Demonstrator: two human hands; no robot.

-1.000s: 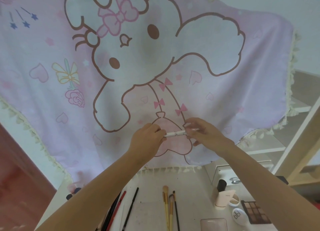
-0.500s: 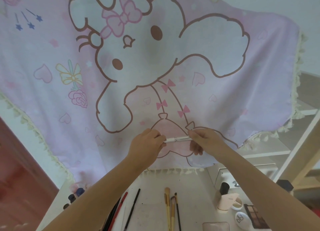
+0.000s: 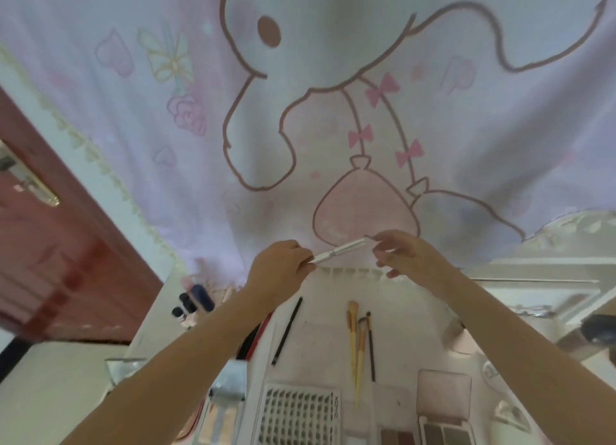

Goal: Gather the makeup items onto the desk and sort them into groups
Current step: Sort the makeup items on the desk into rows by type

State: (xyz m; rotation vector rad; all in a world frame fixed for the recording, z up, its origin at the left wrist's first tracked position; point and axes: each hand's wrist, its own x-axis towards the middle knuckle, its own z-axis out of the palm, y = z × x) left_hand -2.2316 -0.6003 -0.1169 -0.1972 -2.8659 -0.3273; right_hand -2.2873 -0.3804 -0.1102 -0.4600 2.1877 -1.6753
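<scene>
I hold a slim white makeup pen level in the air above the back of the white desk. My left hand pinches its left end and my right hand pinches its right end. Below on the desk lie black and red pencils, three brushes with yellow and black handles, a tray of false lashes, a pink compact and eyeshadow palettes.
A pink cartoon cloth hangs behind the desk. Dark small bottles stand at the desk's back left. A pink bottle sits at the right. A red door is on the left, and white shelves on the right.
The view has tilted down, so more of the desk shows. Both hands still hold the white pen, now lower over the desk, with its right end raised a little.
</scene>
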